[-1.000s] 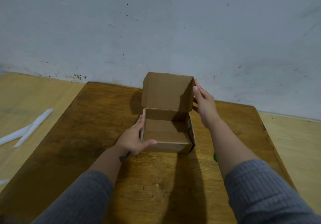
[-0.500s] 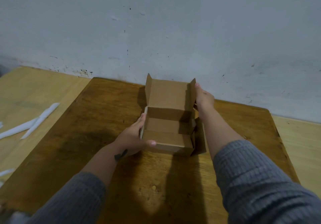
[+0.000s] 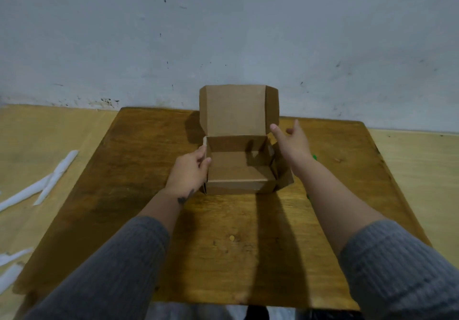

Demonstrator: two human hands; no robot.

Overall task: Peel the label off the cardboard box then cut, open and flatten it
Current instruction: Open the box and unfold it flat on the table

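White strips point(image 3: 53, 179) lie on the floor at 9 o'clock, well off the table point(image 3: 124, 195); likely peeled label or tape, cannot confirm.

Cardboard box point(image 3: 238, 168) sits at table centre toward 12 o'clock, lid point(image 3: 236, 111) standing upright, interior empty. Its right side wall point(image 3: 283, 175) is splayed outward at about 3 o'clock.

Your left hand point(image 3: 190, 173) grips the left wall of the box: fingers curled over the top edge, thumb on the inside. Your right hand point(image 3: 294, 143) is open with fingers extended, hovering just beside the lid's right flap at 1 o'clock; it holds nothing, and contact with the flap cannot be told.

A small green object point(image 3: 314, 157) shows past your right forearm at 3 o'clock, mostly hidden; identity unclear.

Handling judgement: the box looks light and will skate on the wood unless braced, so keep the left hand on it. Panels are stiff but give at the creases. Take hold at free flap edges and fold along the score lines; pulling mid-panel would likely buckle or tear it.
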